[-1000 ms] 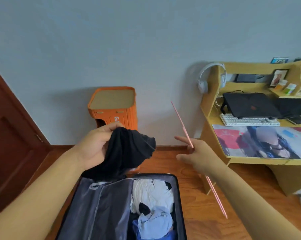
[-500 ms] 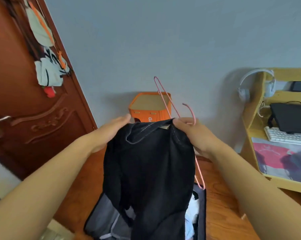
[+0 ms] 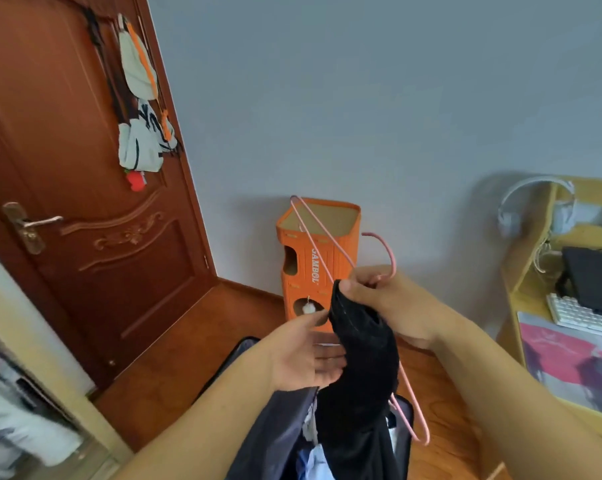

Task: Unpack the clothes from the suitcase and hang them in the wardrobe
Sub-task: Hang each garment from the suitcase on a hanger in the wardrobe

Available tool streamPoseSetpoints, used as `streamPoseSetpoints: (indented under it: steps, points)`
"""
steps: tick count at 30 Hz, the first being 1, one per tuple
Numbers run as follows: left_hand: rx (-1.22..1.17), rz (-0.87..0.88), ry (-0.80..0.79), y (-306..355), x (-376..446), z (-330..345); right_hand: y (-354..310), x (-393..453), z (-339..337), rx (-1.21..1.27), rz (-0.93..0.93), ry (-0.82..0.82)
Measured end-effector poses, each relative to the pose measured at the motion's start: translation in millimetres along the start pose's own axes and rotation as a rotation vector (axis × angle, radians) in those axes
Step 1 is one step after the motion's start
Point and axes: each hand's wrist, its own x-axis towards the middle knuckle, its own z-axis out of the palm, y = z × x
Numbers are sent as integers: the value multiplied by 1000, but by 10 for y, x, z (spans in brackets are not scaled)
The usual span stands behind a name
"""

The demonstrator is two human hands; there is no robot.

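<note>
Right hand (image 3: 393,303) pinches black garment (image 3: 361,358) and pink hanger (image 3: 330,247); left hand (image 3: 306,355) flat against garment

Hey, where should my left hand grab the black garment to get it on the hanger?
Probably its top edge, beside the right hand. The black garment hangs bunched from that pinch with the pink hanger; the open left hand can come from the left.

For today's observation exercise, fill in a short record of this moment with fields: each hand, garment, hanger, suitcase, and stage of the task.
Left hand: open, fingers against the black garment
Right hand: pinches the garment's top edge together with the pink hanger
Garment: hangs bunched over the suitcase
Hanger: tilted, not clearly inside the garment
Suitcase: open on the floor, light clothes left inside
Stage: garment out, not yet hung
</note>
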Motion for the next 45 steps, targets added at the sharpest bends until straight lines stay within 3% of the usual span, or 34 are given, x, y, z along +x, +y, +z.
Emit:
streamPoseSetpoints:
  steps: [6, 13, 18, 25, 27, 29, 32, 34, 36, 41, 45]
  points:
    - [121, 97, -146, -29, 181, 222, 156, -237, 11, -120, 1, -18]
    - [149, -8, -14, 129, 430, 208, 304, -417, 77, -209, 63, 53]
    - [349, -42, -161, 20, 197, 384, 382, -403, 179, -175, 68, 54]
    - [216, 209, 25, -30, 69, 105, 390, -415, 293, -85, 71, -75]
    - [258, 305, -8, 18, -41, -34, 438, -449, 248, 85, 100, -60]
    - [281, 374, -92, 76, -203, -168, 484, -403, 106, 273, 147, 78]
    - [528, 415, -218, 194, -515, -179, 507, -232, -84, 19, 148, 207]
    - [850, 455, -251, 306, -691, -68, 488, -132, -32, -68, 154, 77]
    - [1041, 502, -292, 400, -828, 76, 505, -61, 137, 57, 184, -56]
    - [1120, 664, -244, 480, -1025, 178, 672, 52, 557, 454, 287, -227]
    - [1042, 779, -13, 438, -1010, 36, 719, 64, 493, 520, 223, -308]
